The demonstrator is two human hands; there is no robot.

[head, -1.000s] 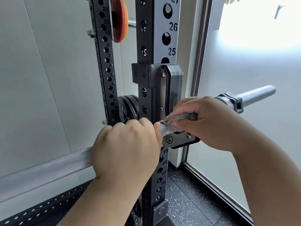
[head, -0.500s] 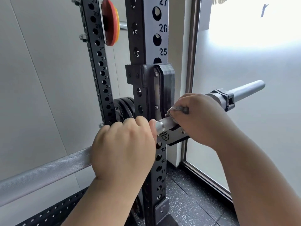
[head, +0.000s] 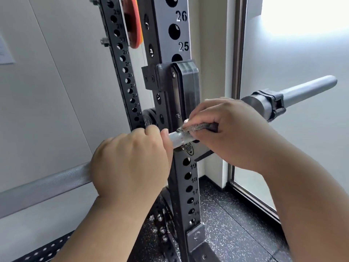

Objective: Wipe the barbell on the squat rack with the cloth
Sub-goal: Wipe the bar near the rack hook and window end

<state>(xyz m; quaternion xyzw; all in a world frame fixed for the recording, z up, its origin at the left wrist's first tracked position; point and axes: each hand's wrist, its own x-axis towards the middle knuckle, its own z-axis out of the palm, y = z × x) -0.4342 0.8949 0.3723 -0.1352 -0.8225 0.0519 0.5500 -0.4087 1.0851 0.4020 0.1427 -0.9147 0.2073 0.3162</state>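
Note:
A silver knurled barbell [head: 47,183] runs from the lower left up to the right and rests in the hook of the squat rack upright [head: 186,178]. Its sleeve end [head: 309,92] with a black collar sticks out at the right. My left hand [head: 130,167] grips the bar just left of the upright. My right hand [head: 232,133] holds a grey cloth [head: 194,128] wrapped over the bar on the upright's right side. Only a short strip of cloth shows between thumb and fingers. A small bare piece of bar shows between my hands.
A second perforated black upright [head: 122,69] stands behind, with a red-orange plate [head: 135,23] stored high up. A dark plate [head: 149,120] sits behind the rack. A window frame [head: 238,53] and frosted glass lie to the right, above speckled black flooring [head: 236,233].
My right hand with the cloth has shifted slightly along the bar by the hook. My left hand keeps its grip. The camera has tilted a little lower.

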